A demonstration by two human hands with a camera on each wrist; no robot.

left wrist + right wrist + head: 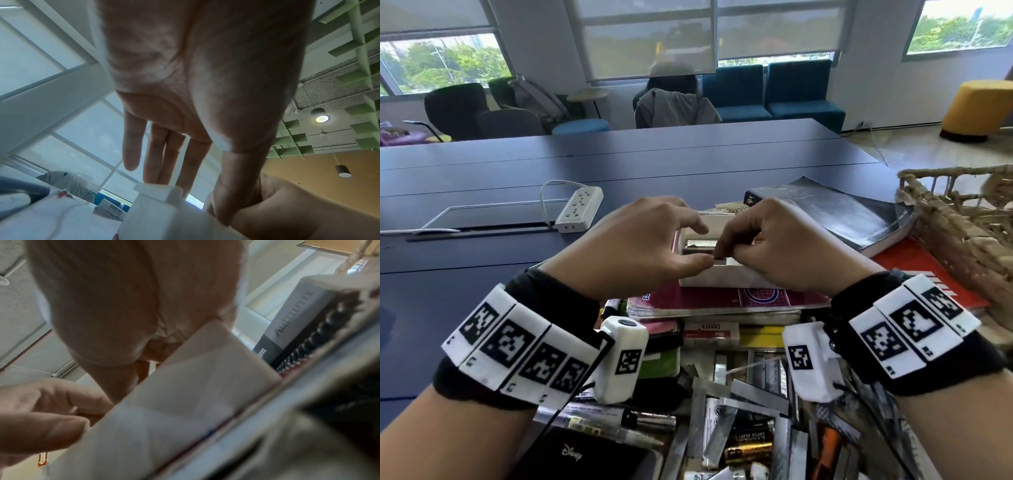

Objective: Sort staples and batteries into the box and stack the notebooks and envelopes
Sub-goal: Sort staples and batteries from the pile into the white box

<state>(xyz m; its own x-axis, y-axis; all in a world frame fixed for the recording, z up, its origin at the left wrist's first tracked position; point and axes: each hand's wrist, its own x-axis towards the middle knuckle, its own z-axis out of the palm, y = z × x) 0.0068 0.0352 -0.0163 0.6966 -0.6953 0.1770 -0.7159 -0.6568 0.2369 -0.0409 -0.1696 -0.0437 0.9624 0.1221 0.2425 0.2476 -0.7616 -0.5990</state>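
While both hands meet over the small white cardboard box (717, 277), the right hand (787, 246) pinches a short silvery strip of staples (700, 244) between thumb and curled fingers at the box's opening, the strip's long axis running nine o'clock to three o'clock. The left hand (640, 246) hovers at the box's nine o'clock side, fingers relaxed and extended, thumb tip touching the near rim, gripping nothing. The box sits on a maroon notebook (722, 298) topping a stack. From the left wrist view, straight fingers (170, 155) hang above the box corner (158, 193), with a green ceiling grid overhead; the right wrist view instead shows the box's white wall (185, 394) and a spiral-bound book behind it. At six o'clock lie loose batteries (748, 452) and more staple strips. The dark blue table (482, 274) carries a white power strip (580, 209) at ten o'clock and a woven basket (962, 219) at two o'clock, with windows beyond.
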